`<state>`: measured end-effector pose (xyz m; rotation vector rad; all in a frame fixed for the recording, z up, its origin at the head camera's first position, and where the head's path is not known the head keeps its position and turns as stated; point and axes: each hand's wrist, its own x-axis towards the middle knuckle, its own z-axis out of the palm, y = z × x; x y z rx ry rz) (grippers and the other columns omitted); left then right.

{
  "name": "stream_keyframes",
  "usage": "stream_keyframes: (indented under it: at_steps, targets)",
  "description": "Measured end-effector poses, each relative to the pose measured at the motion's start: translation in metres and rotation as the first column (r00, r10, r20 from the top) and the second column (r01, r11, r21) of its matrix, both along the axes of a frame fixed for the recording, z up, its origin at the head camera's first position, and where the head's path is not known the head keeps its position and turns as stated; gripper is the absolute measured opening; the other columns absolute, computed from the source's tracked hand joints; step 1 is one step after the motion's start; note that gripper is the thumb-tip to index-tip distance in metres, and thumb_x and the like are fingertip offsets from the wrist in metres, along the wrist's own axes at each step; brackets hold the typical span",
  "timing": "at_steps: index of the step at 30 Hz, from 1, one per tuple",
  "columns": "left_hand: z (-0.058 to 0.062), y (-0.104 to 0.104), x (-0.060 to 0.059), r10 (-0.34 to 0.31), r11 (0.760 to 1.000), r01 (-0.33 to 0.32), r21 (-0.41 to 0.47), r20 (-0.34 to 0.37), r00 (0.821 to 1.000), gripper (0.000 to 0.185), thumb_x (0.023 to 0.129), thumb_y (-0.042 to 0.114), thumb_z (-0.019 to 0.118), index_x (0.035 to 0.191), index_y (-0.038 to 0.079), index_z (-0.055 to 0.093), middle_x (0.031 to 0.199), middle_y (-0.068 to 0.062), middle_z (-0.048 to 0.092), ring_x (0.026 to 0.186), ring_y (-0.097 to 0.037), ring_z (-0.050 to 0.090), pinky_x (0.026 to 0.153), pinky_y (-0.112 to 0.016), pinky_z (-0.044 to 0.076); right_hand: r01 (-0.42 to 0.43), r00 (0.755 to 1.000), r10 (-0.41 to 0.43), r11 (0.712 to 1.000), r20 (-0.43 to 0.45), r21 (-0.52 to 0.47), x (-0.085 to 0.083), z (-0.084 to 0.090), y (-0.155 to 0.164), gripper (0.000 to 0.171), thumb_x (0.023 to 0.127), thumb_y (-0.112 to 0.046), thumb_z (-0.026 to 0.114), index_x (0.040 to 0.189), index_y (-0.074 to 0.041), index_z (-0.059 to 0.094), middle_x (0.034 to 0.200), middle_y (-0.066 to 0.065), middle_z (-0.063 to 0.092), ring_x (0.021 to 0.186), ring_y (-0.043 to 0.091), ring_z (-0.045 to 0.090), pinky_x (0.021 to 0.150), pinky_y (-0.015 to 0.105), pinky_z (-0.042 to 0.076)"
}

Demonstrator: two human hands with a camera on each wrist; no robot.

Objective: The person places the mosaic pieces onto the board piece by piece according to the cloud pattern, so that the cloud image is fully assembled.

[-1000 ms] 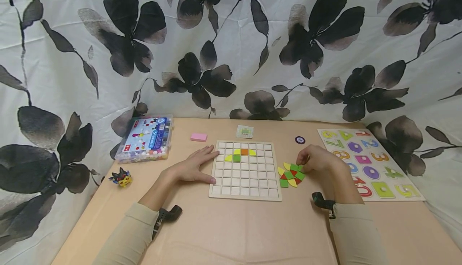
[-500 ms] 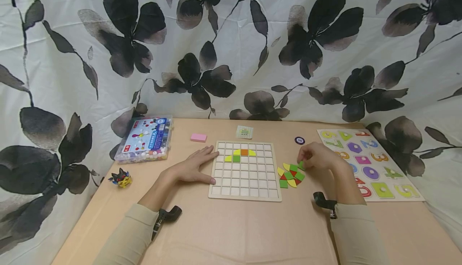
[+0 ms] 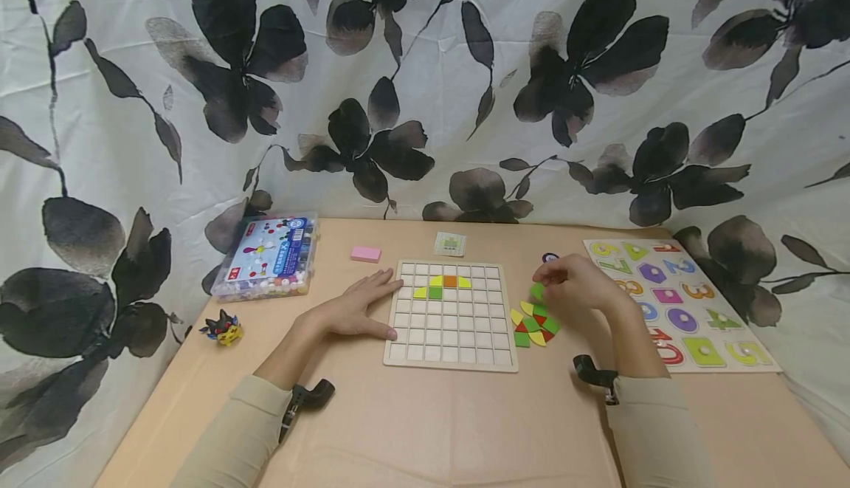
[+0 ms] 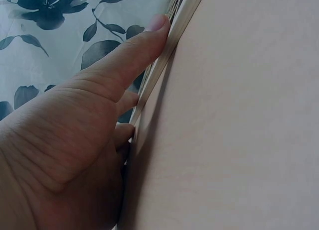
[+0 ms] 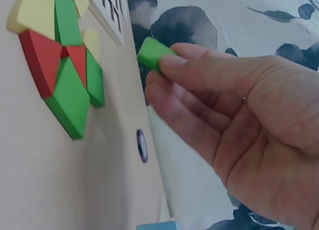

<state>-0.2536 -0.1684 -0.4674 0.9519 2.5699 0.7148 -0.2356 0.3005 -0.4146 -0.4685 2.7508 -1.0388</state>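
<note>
A wooden grid board [image 3: 451, 314] lies on the table with yellow, green and orange tiles [image 3: 441, 285] set in its upper rows. My left hand [image 3: 355, 307] lies flat beside the board's left edge, thumb against its rim [image 4: 174, 36]. My right hand [image 3: 574, 285] hovers above a pile of red, green and yellow tiles [image 3: 534, 324] to the board's right, pinching one green tile [image 5: 152, 53] between thumb and fingers, lifted off the table.
A number and shape puzzle board [image 3: 677, 300] lies at the right. A bead box [image 3: 268, 255], a pink block [image 3: 366, 253], a small card [image 3: 450, 243], a purple disc [image 3: 550, 257] and a toy figure [image 3: 223, 325] sit around. A flowered cloth hangs behind.
My right hand picked a green tile out of the pile, lifted it and moved up and left toward the board. The left hand stayed put.
</note>
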Motion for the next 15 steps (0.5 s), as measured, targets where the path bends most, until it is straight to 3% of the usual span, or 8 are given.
stream_keyframes:
  at_steps: [8,15]
  targets:
    - [-0.001,-0.001,-0.001,0.000,1.000,0.000,-0.011,-0.004,1.000,0.105,0.085,0.062,0.077,0.167,0.019,0.027,0.176,-0.015,0.006,0.163,-0.035,0.002,0.132,-0.056,0.004,0.052,0.998,-0.052,0.999,-0.031,-0.017,-0.002,-0.004,-0.020,0.021,0.090,-0.006,0.076,0.110,-0.011,0.077,0.098,0.005,0.070,0.090,0.021,0.059,0.077,0.025,0.052]
    - [0.000,-0.001,0.000,-0.005,1.000,0.005,-0.003,-0.007,1.000,0.104,0.086,0.061,0.077,0.167,0.018,0.027,0.176,-0.016,0.007,0.163,-0.036,0.003,0.131,-0.058,0.004,0.045,0.998,-0.051,0.990,-0.042,-0.134,-0.004,-0.009,-0.041,0.022,0.091,-0.009,0.077,0.112,-0.011,0.075,0.096,0.007,0.068,0.091,0.025,0.059,0.076,0.025,0.052]
